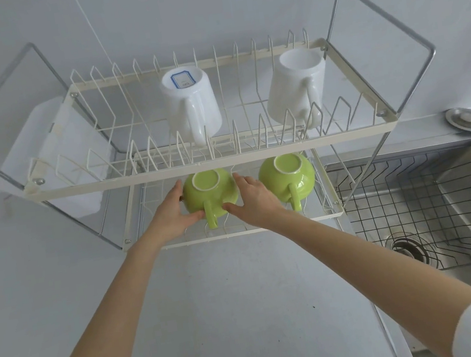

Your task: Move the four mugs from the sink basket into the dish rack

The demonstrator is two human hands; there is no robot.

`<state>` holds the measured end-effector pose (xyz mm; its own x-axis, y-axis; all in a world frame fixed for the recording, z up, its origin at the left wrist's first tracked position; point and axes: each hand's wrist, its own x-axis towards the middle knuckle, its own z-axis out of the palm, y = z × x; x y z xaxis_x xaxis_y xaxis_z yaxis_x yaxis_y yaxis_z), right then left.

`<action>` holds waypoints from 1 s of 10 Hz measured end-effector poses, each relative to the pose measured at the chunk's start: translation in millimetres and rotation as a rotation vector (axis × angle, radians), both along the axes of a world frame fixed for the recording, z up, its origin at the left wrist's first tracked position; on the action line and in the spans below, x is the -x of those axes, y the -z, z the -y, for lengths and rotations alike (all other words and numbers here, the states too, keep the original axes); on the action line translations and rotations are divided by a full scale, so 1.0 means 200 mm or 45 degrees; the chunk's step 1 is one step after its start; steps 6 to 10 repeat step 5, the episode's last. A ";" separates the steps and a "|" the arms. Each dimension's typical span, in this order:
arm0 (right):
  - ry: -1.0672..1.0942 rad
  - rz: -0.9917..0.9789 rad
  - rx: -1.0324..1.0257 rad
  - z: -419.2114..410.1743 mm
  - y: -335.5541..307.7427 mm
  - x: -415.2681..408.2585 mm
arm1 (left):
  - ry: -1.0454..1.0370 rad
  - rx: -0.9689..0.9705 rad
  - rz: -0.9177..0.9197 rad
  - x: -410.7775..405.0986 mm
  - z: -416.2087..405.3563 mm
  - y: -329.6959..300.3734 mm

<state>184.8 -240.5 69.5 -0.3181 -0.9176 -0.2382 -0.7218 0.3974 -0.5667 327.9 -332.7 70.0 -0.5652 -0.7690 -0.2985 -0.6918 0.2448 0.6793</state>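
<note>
Hands, left hand [173, 209] and right hand [253, 198], hug the upside-down round green mug [210, 194] on the cream wire dish rack's [214, 163] lower shelf, so water drips out.

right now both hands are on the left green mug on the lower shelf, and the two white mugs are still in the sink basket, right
Not quite. The head view shows the two white mugs upside down on the rack's upper shelf; the sink basket holds none. The rest stands: left hand and right hand grip the left green mug on the lower shelf.
</note>
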 end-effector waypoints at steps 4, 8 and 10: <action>-0.207 -0.224 -0.036 -0.40 -0.15 0.10 | 0.071 0.312 0.011 -0.02 -0.35 -0.18; -0.215 -0.283 -0.008 -0.50 -0.20 0.13 | 0.116 0.384 0.083 -0.01 -0.41 -0.18; -0.215 -0.283 -0.008 -0.50 -0.20 0.13 | 0.116 0.384 0.083 -0.01 -0.41 -0.18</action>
